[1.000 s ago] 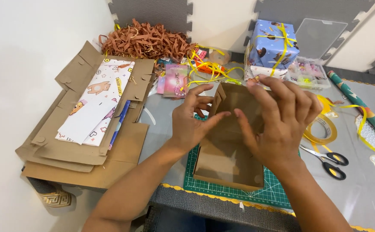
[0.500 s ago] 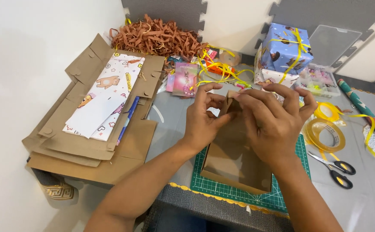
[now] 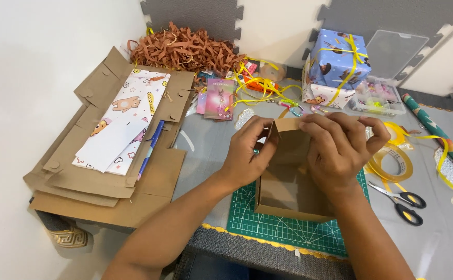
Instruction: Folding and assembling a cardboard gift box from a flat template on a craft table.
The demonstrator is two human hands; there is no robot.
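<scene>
On the green mat (image 3: 289, 228), both hands, left (image 3: 247, 150) and right (image 3: 335, 150), pinch the box (image 3: 289, 176) flaps, seemingly mid-fold; next calls for pressing creases flat.

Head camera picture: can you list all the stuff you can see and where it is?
cardboard box: one, brown, open, on the cutting mat, held by both hands
cutting mat: one, green, front of the table
flat cardboard sheets: a stack, brown, left edge
patterned paper: white with cartoon animals, on the stack
shredded paper: a pile, reddish brown, back left
wrapped gifts: two stacked, blue over white, yellow ribbon, back right
tape roll: one, yellowish, right of the box
scissors: one pair, black handles, right front
left hand: on the box's left wall
right hand: fingers over the box's top edge
</scene>
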